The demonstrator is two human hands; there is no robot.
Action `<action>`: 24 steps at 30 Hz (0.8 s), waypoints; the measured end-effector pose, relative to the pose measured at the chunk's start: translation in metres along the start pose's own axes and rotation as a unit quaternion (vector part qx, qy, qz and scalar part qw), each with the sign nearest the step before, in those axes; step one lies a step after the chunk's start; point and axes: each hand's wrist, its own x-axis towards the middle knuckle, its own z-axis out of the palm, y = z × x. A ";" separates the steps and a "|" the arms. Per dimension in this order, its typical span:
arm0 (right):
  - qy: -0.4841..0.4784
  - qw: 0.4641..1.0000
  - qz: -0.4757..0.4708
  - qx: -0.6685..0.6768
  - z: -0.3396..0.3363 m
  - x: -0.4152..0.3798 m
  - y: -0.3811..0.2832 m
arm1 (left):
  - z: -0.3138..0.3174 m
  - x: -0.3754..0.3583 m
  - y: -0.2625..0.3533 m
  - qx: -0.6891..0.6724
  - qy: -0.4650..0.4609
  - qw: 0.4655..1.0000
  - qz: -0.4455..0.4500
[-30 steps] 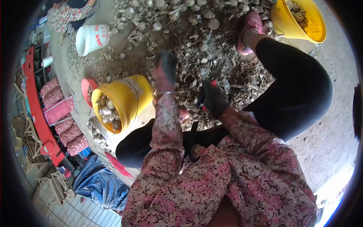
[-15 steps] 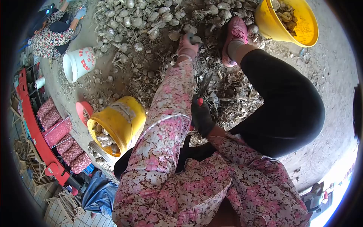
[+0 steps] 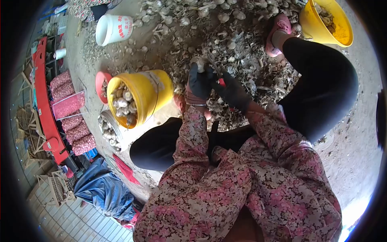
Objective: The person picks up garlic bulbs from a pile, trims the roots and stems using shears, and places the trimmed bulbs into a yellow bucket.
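My left hand (image 3: 200,84), in a glove with a dark palm, is closed around a garlic bulb (image 3: 199,62) held up in front of me. Close beside it on the right, my right hand (image 3: 235,93) in a dark glove grips pruning shears with red on the handles (image 3: 221,82). The blades point up toward the bulb and overlap the left fingers in this view. Dry garlic stalks and skins (image 3: 250,74) litter the ground beneath both hands. Farther out lies a spread of loose garlic bulbs (image 3: 223,17).
A tilted yellow bucket (image 3: 161,86) with garlic bulbs lies at left, near a red container (image 3: 100,86) and a white container of bulbs (image 3: 108,131). Another yellow bucket (image 3: 342,34) stands beyond my pink shoe (image 3: 278,34). A white bucket (image 3: 105,30) is at upper left.
My left hand has come back from the garlic pile, now with a bulb in it, and is beside the shears. The right hand has shifted up to meet it. The view has turned left.
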 end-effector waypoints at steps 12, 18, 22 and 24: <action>-0.048 0.984 -0.045 0.166 0.004 0.017 -0.010 | -0.025 -0.044 -0.020 0.501 -0.056 0.852 0.144; -0.080 0.973 0.047 0.211 0.011 0.021 -0.015 | -0.032 -0.053 -0.020 -0.085 -0.189 0.977 -0.039; -0.141 0.976 0.028 0.164 0.015 0.033 -0.016 | 0.008 -0.074 -0.009 -0.078 -0.078 0.994 -0.007; -0.145 0.982 -0.018 0.117 0.018 0.034 -0.003 | 0.019 -0.072 -0.016 -0.084 -0.032 0.995 0.031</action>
